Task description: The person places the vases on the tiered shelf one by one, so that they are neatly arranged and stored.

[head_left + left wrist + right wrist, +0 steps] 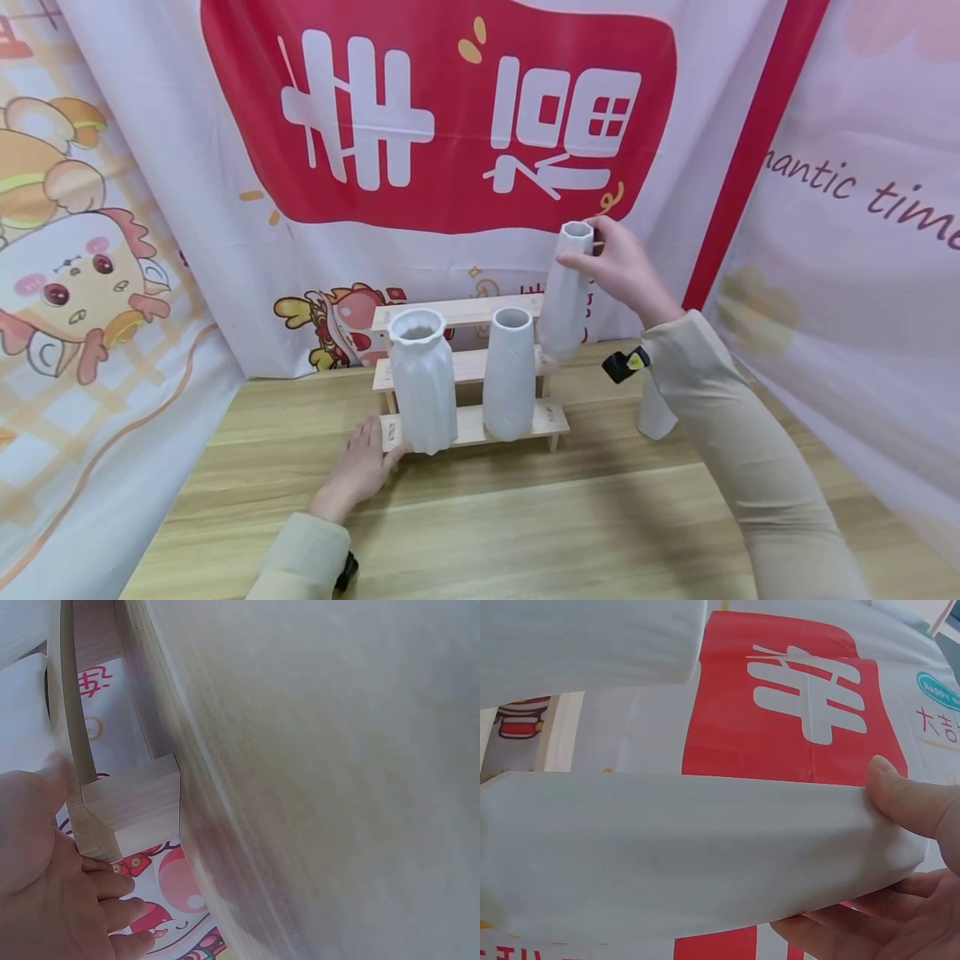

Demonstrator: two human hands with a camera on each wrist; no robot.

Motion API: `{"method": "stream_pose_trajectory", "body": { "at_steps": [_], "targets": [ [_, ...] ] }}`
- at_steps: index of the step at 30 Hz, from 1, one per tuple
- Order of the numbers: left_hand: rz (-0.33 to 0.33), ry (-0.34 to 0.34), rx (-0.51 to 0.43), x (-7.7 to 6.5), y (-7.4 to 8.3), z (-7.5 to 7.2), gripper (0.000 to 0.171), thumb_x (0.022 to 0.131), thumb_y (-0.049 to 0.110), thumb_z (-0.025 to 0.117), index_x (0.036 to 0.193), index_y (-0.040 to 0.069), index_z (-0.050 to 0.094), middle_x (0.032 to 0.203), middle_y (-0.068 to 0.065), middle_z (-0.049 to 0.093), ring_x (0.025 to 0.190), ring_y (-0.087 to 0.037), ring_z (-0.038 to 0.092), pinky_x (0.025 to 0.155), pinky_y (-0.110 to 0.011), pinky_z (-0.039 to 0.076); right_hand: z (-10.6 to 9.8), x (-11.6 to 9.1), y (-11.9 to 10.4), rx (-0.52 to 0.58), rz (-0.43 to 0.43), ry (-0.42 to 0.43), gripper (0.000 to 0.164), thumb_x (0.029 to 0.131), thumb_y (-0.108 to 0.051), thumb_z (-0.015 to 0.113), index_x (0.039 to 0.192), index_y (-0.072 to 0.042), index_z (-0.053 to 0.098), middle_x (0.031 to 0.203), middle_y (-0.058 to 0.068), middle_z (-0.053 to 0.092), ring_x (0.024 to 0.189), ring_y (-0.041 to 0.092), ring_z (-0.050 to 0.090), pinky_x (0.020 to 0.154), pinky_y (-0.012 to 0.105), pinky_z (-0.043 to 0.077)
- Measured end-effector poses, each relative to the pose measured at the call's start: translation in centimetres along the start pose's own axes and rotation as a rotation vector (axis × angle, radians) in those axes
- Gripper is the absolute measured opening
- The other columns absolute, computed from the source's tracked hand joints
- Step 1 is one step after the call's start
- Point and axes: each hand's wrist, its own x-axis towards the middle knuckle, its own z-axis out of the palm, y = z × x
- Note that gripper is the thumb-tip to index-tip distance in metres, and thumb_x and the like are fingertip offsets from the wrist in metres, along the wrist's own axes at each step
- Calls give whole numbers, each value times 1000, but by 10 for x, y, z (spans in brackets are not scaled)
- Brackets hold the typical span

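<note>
In the head view my right hand [621,265] pinches a tall white vase [566,296] near its faceted rim. That vase is upright and slightly tilted, overlapping the right end of the upper tiers of a three-tier wooden stand [468,365]. The right wrist view shows thumb and fingers on opposite sides of the vase [667,855]. My left hand [362,467] holds the left end of the lowest tier. Its thumb [56,776] lies on the board edge and its fingers pass beyond the board's end. On that tier stand a ruffled-rim white vase [425,387] and a smooth white vase [512,379].
Another white vase [656,408] stands on the wooden table [510,533] at the right, partly hidden by the right sleeve. Behind the stand hangs a printed cloth [457,108] with a red panel, and more printed cloth flanks the table on both sides.
</note>
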Motion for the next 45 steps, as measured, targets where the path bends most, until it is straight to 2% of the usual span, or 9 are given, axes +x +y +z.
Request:
{"method": "stream_pose_trajectory", "body": {
  "at_steps": [25,35,45],
  "targets": [
    [11,17,5,-2,-3,4,74,99,38,38,139,-17,8,144,-34,9,132,-47,11,106,-56,9,54,31,-52,60,-72,-86,55,78,-32,73,121,-12,46,114,2,54,93,18,55,79,34,51],
    [-1,7,-10,-2,-1,2,76,98,40,38,139,-16,7,144,-33,9,132,-47,10,106,-56,8,76,36,-60,112,-12,-141,53,78,-32,73,120,-15,45,114,-1,53,94,16,54,79,31,51],
    [7,21,14,0,-1,1,76,98,40,38,139,-16,7,144,-34,10,131,-47,11,106,-56,10,93,40,-73,138,-10,-172,49,79,-30,73,116,-14,45,111,-1,52,93,16,53,80,30,50]
  ]
}}
